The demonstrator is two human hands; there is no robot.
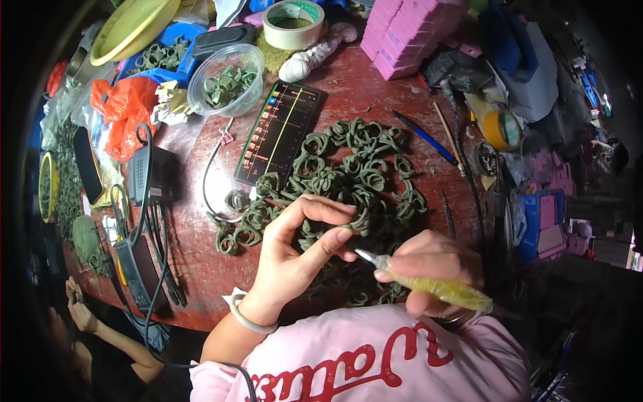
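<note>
My left hand (pixel 287 249) pinches a dark green ring (pixel 362 221) between thumb and fingers, just over the near side of a heap of similar rings (pixel 365 157). The fingertips partly cover that ring. My right hand (pixel 442 258) is closed round a pen-like tool (pixel 439 289) with a yellow wrapped handle and a pale metal tip. The tip points at the left fingertips, a little to the right of them; whether it touches the ring I cannot tell. Both hands hover above the red tabletop (pixel 191 268), and part of the heap lies in shadow beneath them.
A lit phone (pixel 278 134) lies behind the heap, with a clear tub of green pieces (pixel 228 80) beyond. Black power boxes (pixel 151 175) and cables stand left. A blue pen (pixel 425 139), pink blocks (pixel 405 33) and tape (pixel 501 129) lie right. Another person's hand (pixel 82 308) is lower left.
</note>
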